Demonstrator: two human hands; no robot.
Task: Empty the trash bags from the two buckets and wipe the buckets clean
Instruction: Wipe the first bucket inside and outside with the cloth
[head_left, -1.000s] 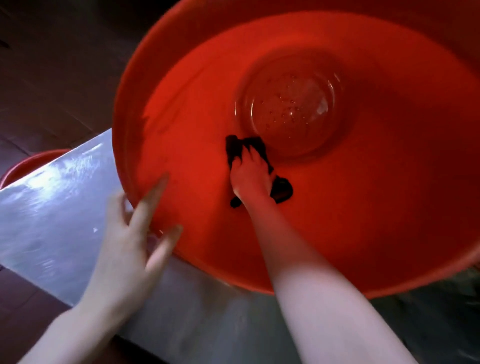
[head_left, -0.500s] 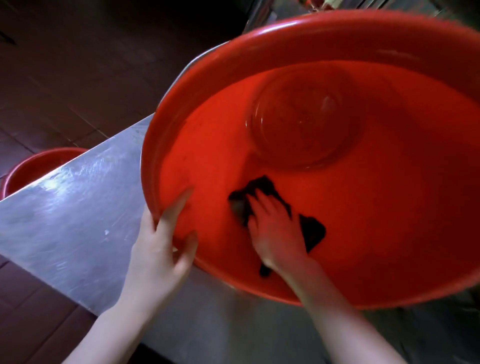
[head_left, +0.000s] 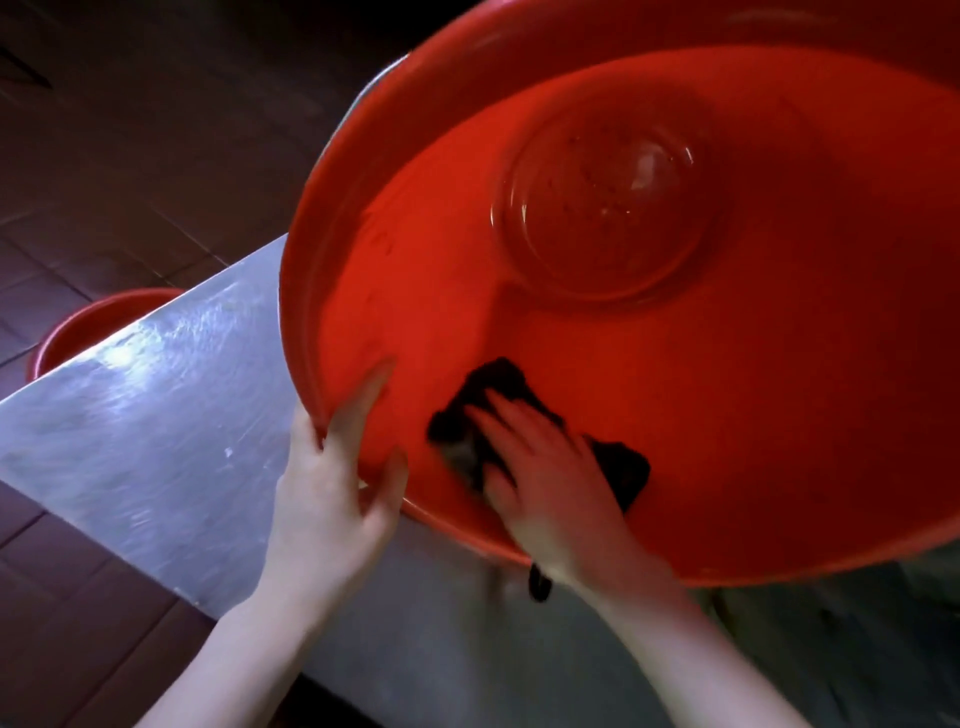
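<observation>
Under your right hand (head_left: 550, 483) lies a dark cloth (head_left: 618, 467), pressed flat against the inner wall of the red bucket (head_left: 779, 389) close to its near rim; fingers spread, palm down, not closed around it — the cloth is pinned rather than gripped, which suits a wiping stroke. Motion blur on that hand. Your left hand (head_left: 332, 488) clasps the rim just to the left of the cloth, thumb inside, the other fingers seemingly behind the lip. Bucket is tipped with its mouth toward you, resting on the metal surface (head_left: 156, 415); judged reason: the tilt brings wall and base within reach, and the left hand stops it rolling. Base of the bucket, beyond your right hand, shows droplets and specks — likely not yet wiped. No trash bag visible inside. Second red bucket (head_left: 88, 327) sits on the floor, well left of your left hand, partly hidden by the surface's edge.
</observation>
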